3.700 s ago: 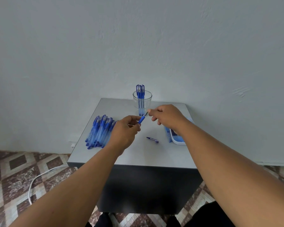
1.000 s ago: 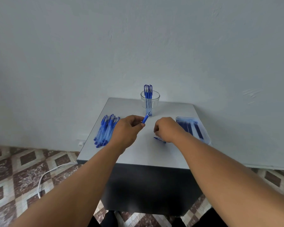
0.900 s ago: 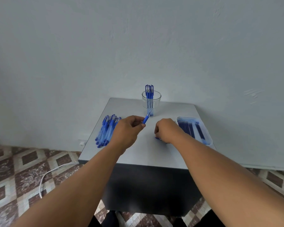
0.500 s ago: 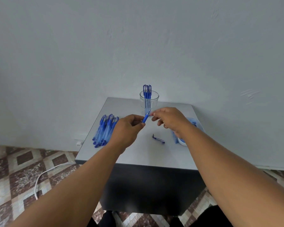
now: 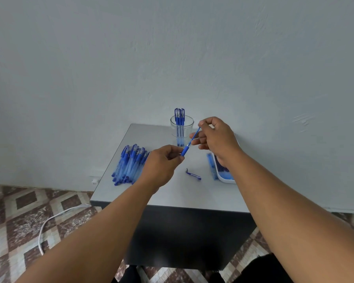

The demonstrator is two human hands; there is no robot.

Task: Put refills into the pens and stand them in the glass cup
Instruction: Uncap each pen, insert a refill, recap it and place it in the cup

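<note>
My left hand [image 5: 161, 166] pinches a blue pen barrel [image 5: 185, 151] by its lower end, above the table. My right hand [image 5: 215, 137] holds a thin blue refill [image 5: 195, 135] by its top; the refill's lower end enters the barrel. Behind them a glass cup [image 5: 182, 129] holds three capped blue pens, upright. A pile of several blue pens [image 5: 129, 165] lies at the table's left. A loose blue pen cap [image 5: 193, 174] lies on the table between my arms. A white tray of refills [image 5: 223, 170] sits at the right, partly hidden by my right wrist.
The small grey table [image 5: 172, 197] stands against a pale wall. A white cable [image 5: 49, 221] runs across the patterned tile floor at the left. A wall socket [image 5: 94, 180] sits low beside the table.
My right hand went down to the table near the cap, then rose back to the barrel and is now higher, holding the refill's upper end. My left hand stayed nearly still with the barrel.
</note>
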